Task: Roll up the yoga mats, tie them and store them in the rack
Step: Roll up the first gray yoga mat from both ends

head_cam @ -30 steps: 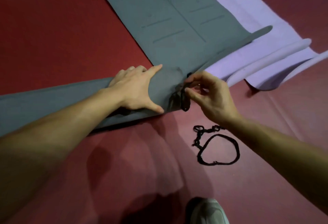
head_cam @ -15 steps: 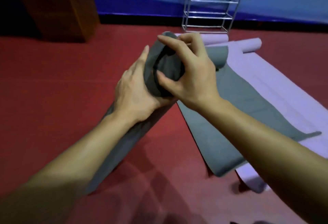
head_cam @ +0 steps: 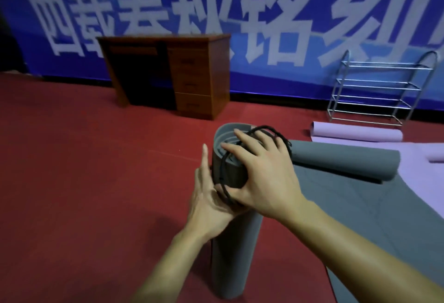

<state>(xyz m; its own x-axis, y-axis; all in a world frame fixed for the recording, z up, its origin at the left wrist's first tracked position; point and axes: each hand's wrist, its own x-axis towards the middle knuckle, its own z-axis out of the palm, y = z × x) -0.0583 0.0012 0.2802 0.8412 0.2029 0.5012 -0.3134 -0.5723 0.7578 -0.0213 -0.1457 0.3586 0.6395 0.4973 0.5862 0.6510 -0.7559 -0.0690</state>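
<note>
The step in hand is the tying. One grey mat [head_cam: 230, 242] is already rolled and stands on end on the red floor [head_cam: 96, 182] at the centre of the view, so rolling is done for this one. The left hand [head_cam: 209, 201] lies against the roll's 9 o'clock side with its fingers [head_cam: 204, 158] straight and pointing up, steadying it rather than gripping it. The right hand [head_cam: 262, 177] is spread over the top end. A black cord [head_cam: 222, 165] is stretched as a loop round its splayed fingers [head_cam: 237, 150], and the thumb seems to hold the cord down on the near side of the roll. The loop looks partly over the top rim and not yet seated. The next move probably calls for slipping the fingers out while drawing the loop down the roll, with the left hand keeping the coils tight so they do not spring loose. The rack [head_cam: 377, 91] stands well apart at 2 o'clock against the blue banner [head_cam: 288, 14]. A second grey mat [head_cam: 341, 158], only partly rolled, lies at 3 o'clock over a purple mat [head_cam: 355, 134], so most of the task remains to be done.
</note>
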